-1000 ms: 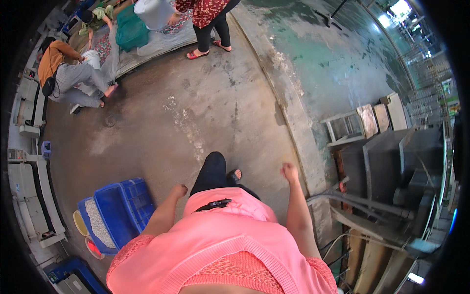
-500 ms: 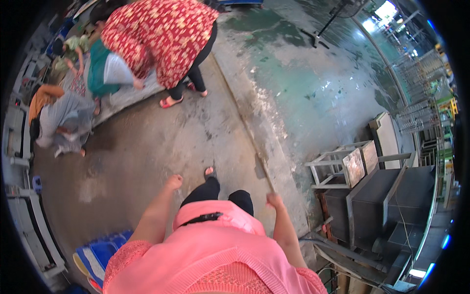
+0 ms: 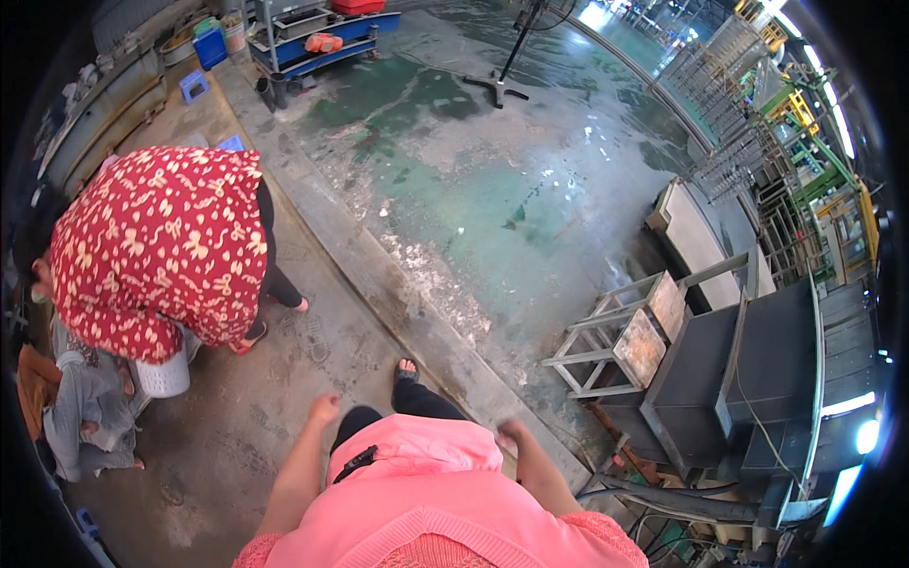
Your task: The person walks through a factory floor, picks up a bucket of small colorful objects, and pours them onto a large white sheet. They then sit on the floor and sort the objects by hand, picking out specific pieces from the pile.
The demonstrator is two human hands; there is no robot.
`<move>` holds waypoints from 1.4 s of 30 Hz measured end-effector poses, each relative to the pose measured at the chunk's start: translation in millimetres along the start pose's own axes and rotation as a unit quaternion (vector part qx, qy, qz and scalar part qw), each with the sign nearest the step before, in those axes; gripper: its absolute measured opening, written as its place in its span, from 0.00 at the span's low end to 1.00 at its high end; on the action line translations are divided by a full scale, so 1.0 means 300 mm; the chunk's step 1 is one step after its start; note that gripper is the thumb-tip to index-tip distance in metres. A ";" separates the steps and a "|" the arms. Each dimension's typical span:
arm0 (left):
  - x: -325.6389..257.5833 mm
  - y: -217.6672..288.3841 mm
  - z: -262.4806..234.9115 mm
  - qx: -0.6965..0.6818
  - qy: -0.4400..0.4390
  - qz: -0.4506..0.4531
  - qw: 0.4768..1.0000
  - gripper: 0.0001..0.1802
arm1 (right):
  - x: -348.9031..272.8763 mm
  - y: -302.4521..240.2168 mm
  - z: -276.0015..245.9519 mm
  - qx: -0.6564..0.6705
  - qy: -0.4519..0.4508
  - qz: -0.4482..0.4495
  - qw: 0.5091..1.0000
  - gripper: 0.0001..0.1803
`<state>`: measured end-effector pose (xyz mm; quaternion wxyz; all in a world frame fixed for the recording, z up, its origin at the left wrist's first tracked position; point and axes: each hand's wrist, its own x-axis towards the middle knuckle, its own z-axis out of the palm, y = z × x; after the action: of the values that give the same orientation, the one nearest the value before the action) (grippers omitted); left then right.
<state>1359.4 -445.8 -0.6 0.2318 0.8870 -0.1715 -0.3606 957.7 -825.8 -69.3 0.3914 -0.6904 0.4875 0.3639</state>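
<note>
My left hand [image 3: 325, 410] hangs in front of my left thigh, its fingers curled in with nothing showing in them. Blurred by motion, my right hand [image 3: 512, 434] is by my right hip, above the raised concrete kerb [image 3: 369, 270]; its fingers cannot be made out. Neither hand touches anything that I can see. Between my arms is a pink apron [image 3: 407, 447] with a small black object [image 3: 356, 464] at its waist. One sandalled foot [image 3: 406, 369] is stepping forward beside the kerb.
A person in a red patterned top [image 3: 161, 251] bends at the left beside a white basket [image 3: 164, 375]; another person in grey [image 3: 85, 417] is below. At right stand a metal frame stand [image 3: 615, 336] and dark ducts [image 3: 701, 379]. The green floor [image 3: 492, 208] looks wet.
My view has turned right and I have stepped forward. The person in red now appears further left and lower. A blue cart and a stand have come into view at the top.
</note>
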 end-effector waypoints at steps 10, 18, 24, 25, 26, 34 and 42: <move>0.359 0.396 -0.443 0.029 -0.065 -0.050 0.996 0.16 | -0.159 -1.829 -0.694 -0.114 0.197 -0.433 0.872 0.16; 1.091 0.832 -0.913 -0.060 -0.017 0.069 0.996 0.14 | 0.186 -2.437 -0.826 -0.213 0.083 -0.517 0.825 0.15; 1.513 0.821 -1.157 -0.220 0.036 -0.044 0.974 0.13 | 0.794 -2.182 -1.234 -0.268 0.028 -0.145 0.952 0.14; 1.548 0.802 -1.157 -0.218 0.038 -0.066 0.973 0.12 | 0.763 -2.192 -1.283 -0.204 -0.015 -0.058 0.977 0.13; 1.597 0.794 -1.151 -0.215 0.040 -0.078 0.973 0.12 | 0.720 -2.218 -1.361 -0.134 -0.046 0.034 0.989 0.13; 2.109 0.863 -1.243 -0.298 0.084 -0.119 0.943 0.11 | 1.137 -2.695 -1.696 -0.171 -0.107 0.030 0.979 0.11; 2.262 0.718 -1.147 -0.272 0.136 -0.332 0.893 0.13 | 1.309 -3.813 -1.768 -0.193 -0.099 -0.436 0.873 0.14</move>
<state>2039.7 -846.5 -47.9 0.3521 0.8347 0.2712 -0.3253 2219.6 -1203.6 23.4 0.4155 -0.8551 0.0154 0.3096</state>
